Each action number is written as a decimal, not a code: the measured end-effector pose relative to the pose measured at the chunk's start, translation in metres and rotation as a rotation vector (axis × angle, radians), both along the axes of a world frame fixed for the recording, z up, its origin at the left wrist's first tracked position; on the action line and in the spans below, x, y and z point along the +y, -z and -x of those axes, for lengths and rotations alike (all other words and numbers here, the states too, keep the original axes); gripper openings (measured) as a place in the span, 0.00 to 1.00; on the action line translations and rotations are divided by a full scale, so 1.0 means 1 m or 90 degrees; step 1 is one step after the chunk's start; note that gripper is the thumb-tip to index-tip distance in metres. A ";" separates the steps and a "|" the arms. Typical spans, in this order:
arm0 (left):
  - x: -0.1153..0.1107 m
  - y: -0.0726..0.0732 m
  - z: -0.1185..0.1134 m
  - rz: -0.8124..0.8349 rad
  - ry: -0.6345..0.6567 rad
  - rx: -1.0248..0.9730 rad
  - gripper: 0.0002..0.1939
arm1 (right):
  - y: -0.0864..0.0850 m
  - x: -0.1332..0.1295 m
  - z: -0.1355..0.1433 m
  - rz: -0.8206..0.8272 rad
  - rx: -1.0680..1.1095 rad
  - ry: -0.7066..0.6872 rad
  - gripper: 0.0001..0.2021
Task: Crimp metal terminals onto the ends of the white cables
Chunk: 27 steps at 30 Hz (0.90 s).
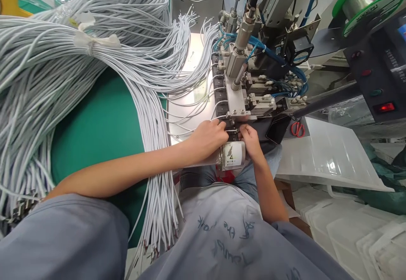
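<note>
My left hand (pixel 211 138) is closed around a thin white cable (pixel 231 130) at the front end of a black fixture block (pixel 221 96). Opposite it, my right hand (pixel 250 140) pinches at the cable's tip, where a small part too tiny to make out sits between the fingertips. Several other white cables lie side by side in the block, their ends under the metal head of a pneumatic machine (pixel 236 98). Just below my hands is a clear roll with a white label (pixel 234 155).
Large tied bundles of white cables (pixel 127 47) cover the green mat (pixel 95 115) on the left. To the right are a dark phone (pixel 278 128), red-handled scissors (pixel 297 129), a translucent white tray (pixel 330 157) and a control box (pixel 371 81). A green-rimmed solder wire spool (pixel 364 3) hangs above.
</note>
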State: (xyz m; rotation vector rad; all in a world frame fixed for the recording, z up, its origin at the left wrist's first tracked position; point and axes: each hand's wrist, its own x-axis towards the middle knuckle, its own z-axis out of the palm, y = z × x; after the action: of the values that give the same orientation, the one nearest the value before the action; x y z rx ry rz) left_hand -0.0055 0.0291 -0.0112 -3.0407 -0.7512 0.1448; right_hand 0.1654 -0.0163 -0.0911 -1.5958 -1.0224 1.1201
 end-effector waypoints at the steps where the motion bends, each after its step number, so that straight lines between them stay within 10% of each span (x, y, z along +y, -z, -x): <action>1: 0.000 0.000 0.000 -0.003 -0.001 -0.004 0.07 | 0.001 0.001 -0.001 -0.006 0.000 -0.018 0.15; 9: 0.005 0.002 0.002 -0.010 -0.120 -0.004 0.11 | -0.032 -0.042 0.018 -0.160 -0.208 0.227 0.12; 11: 0.008 0.002 0.002 -0.005 -0.151 -0.003 0.14 | -0.041 -0.063 0.044 -0.160 -0.186 0.152 0.11; 16: 0.011 0.008 0.001 0.009 -0.141 -0.021 0.16 | -0.024 -0.091 0.123 0.063 0.111 -0.347 0.11; 21: 0.012 0.009 0.001 0.005 -0.146 -0.020 0.16 | -0.002 -0.091 0.154 0.131 0.187 -0.343 0.07; 27: 0.003 -0.005 -0.001 0.027 -0.113 -0.035 0.15 | -0.015 -0.098 0.137 0.096 0.106 -0.251 0.08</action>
State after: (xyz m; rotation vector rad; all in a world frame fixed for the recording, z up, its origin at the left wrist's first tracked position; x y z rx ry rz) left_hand -0.0041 0.0318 -0.0066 -3.0245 -1.0353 0.0789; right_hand 0.0287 -0.1147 -0.0763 -1.4195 -1.1939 1.6017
